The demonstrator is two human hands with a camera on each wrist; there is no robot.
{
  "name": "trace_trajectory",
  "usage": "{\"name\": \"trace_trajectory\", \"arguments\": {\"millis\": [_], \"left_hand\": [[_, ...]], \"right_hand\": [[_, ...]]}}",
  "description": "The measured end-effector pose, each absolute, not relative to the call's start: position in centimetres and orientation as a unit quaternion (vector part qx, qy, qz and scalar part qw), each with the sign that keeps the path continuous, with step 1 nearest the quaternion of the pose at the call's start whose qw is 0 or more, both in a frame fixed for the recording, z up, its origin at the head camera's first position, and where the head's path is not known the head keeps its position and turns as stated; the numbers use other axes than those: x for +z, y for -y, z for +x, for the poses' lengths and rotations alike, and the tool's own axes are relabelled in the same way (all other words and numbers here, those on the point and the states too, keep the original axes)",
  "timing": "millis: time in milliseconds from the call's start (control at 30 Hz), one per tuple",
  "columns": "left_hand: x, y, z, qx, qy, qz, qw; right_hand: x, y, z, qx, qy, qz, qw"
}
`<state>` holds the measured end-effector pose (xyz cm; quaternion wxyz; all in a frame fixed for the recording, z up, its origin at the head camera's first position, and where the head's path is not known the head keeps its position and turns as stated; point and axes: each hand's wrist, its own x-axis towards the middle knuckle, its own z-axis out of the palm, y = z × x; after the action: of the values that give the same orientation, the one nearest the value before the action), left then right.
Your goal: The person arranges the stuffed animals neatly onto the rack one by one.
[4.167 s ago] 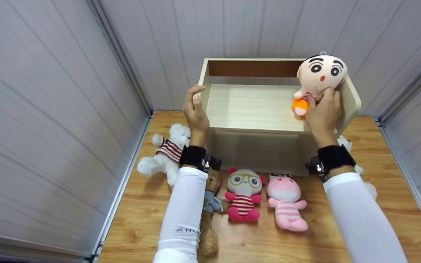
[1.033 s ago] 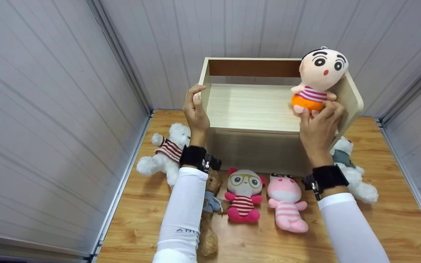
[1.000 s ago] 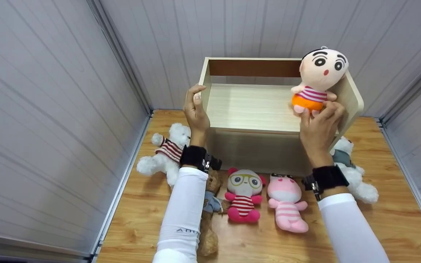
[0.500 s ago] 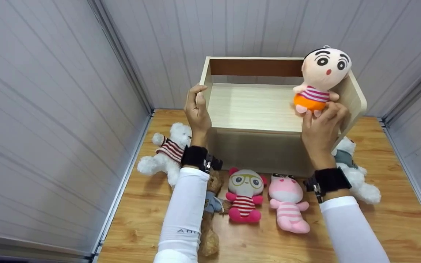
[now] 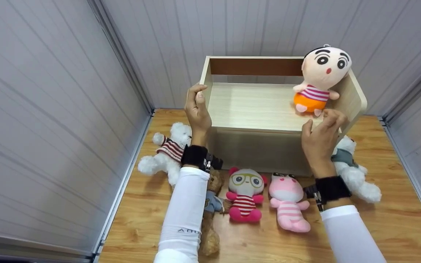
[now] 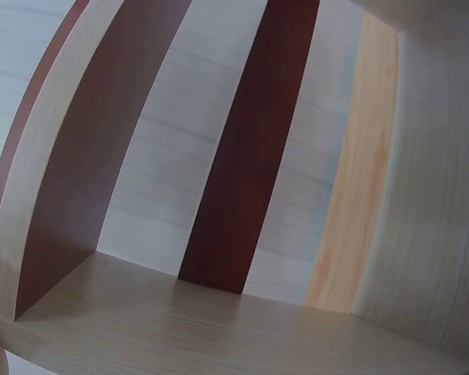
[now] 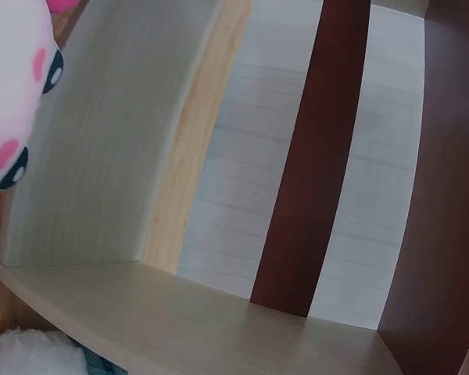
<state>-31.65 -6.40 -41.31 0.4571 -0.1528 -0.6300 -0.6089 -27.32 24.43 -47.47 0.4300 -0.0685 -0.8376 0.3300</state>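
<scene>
A plush boy doll (image 5: 316, 80) in a striped shirt and orange shorts sits upright at the right end of the top of a pale wooden shelf unit (image 5: 250, 106), against the side panel. My right hand (image 5: 322, 137) is just below its feet, at the shelf's front right corner, fingers loosely bent and holding nothing. On the opposite side, my left hand (image 5: 197, 113) grips the edge of the left side panel, thumb facing me. The wrist views look into the lower compartment, where dark red slats (image 6: 250, 148) cross the back.
On the wooden floor (image 5: 254, 244) lie a pink-and-red panda plush (image 5: 245, 195), a pink striped plush (image 5: 289, 204) and a brown bear (image 5: 210, 212) partly under my left sleeve. White bears flank the unit, one left (image 5: 170, 149), one right (image 5: 353, 171). Grey panel walls (image 5: 254, 29) enclose the space.
Earlier my right hand held the doll's body, then its feet; now it has let go and drawn back slightly toward me. The doll stays seated. My left hand keeps its grip on the panel.
</scene>
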Motion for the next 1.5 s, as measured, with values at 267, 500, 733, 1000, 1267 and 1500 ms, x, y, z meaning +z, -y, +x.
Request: {"name": "trace_trajectory", "arguments": {"millis": [267, 500, 733, 1000, 1267, 1500], "left_hand": [[-41.2, 6.1, -31.6, -0.611, 0.63, -0.156, 0.453], [-41.2, 6.1, -31.7, -0.619, 0.628, -0.151, 0.446], [-41.4, 6.0, -31.6, -0.623, 0.624, -0.152, 0.448], [-41.2, 6.0, -31.5, -0.613, 0.627, -0.155, 0.455], [-41.3, 5.9, -31.7, -0.62, 0.618, -0.164, 0.455], [-41.7, 6.3, -31.9, -0.621, 0.618, -0.165, 0.454]], "right_hand": [[-48.7, -24.4, -25.5, 0.415, 0.786, -0.046, 0.455], [-49.3, -23.8, -23.8, 0.493, 0.726, -0.035, 0.478], [-51.5, -23.2, -21.6, 0.46, 0.745, -0.009, 0.484], [-56.8, -23.6, -17.8, 0.353, 0.914, -0.077, 0.184], [-58.6, -26.0, -16.6, 0.275, 0.955, -0.07, -0.081], [-60.5, -26.8, -16.1, 0.29, 0.943, -0.079, -0.144]]}}
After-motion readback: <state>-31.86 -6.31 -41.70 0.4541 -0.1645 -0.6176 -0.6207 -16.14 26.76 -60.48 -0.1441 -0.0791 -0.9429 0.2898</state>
